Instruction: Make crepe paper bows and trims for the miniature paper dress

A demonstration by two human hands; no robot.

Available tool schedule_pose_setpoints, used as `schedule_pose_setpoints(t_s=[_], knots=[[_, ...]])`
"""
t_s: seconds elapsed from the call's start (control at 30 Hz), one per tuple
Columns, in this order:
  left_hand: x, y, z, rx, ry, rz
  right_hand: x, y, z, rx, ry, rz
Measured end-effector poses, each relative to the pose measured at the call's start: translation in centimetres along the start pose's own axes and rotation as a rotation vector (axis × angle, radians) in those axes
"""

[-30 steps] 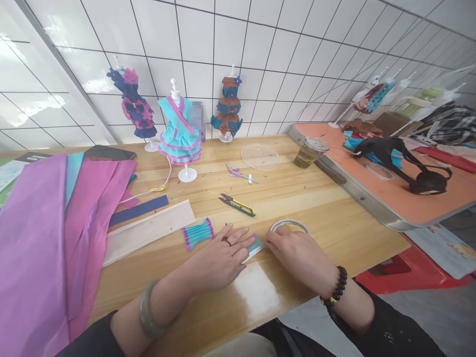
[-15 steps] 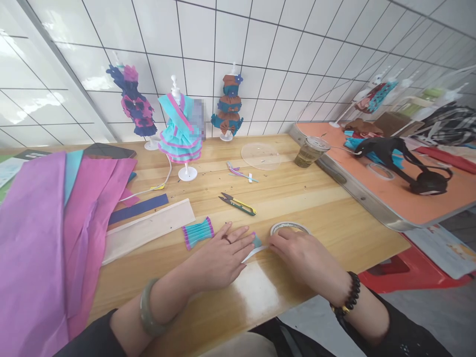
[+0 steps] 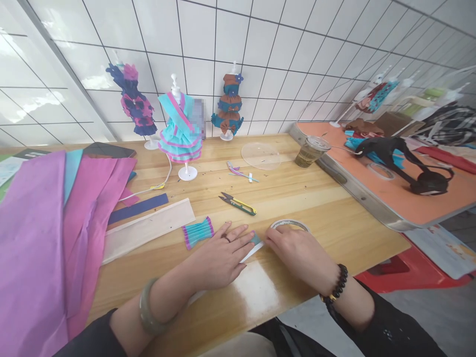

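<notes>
My left hand (image 3: 220,258) lies flat, fingers stretched, over a small teal piece with a purple edge (image 3: 255,238), most of it hidden under the fingers. A white tape strip (image 3: 253,252) runs along the lower edge of that piece toward my right hand (image 3: 299,254). The right fingers are pinched together at the strip's far end, beside a roll of tape (image 3: 302,224) lying flat on the table. Left of my left hand sits a pleated turquoise piece with purple edges (image 3: 198,233). Thread snips (image 3: 238,203) lie just beyond both hands.
Purple and pink fabric (image 3: 33,248), a beige strip (image 3: 148,230) and a navy strip (image 3: 139,209) cover the left side. Dressed miniature mannequins (image 3: 180,129) stand along the tiled wall. A lidded cup (image 3: 308,152) stands near an orange-topped table (image 3: 397,208).
My right hand has shifted slightly left, its fingertips closer to the teal piece. More of the white strip shows between the hands. My left hand stays in place.
</notes>
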State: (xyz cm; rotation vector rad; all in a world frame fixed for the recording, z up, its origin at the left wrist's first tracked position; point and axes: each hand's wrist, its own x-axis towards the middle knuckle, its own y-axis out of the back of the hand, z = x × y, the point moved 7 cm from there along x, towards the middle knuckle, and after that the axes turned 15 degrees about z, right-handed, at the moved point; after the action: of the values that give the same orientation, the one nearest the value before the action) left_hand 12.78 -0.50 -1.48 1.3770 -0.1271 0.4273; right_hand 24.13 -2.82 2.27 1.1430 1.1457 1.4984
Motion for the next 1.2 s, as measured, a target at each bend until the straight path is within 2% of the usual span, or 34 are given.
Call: schedule_pose_setpoints(t_s=[0.37, 0.6, 0.8, 1.03, 1.2], knots=[[-0.1, -0.3, -0.2, -0.016, 0.0, -0.007, 0.2, 0.1, 0.1, -0.027, 0.001, 0.032], [0.0, 0.0, -0.3, -0.012, 0.004, 0.023, 0.1, 0.1, 0.0, -0.018, 0.017, 0.02], [-0.2, 0.5, -1.1, 0.002, 0.054, 0.076, -0.1, 0.0, 0.0, -0.021, 0.022, 0.003], [-0.2, -0.5, -0.9, 0.093, -0.022, 0.07, 0.1, 0.3, 0.0, -0.016, 0.007, -0.016], [-0.3, -0.7, -1.1, 0.105, -0.024, 0.098, 0.0, 0.5, 0.0, -0.016, 0.013, -0.025]])
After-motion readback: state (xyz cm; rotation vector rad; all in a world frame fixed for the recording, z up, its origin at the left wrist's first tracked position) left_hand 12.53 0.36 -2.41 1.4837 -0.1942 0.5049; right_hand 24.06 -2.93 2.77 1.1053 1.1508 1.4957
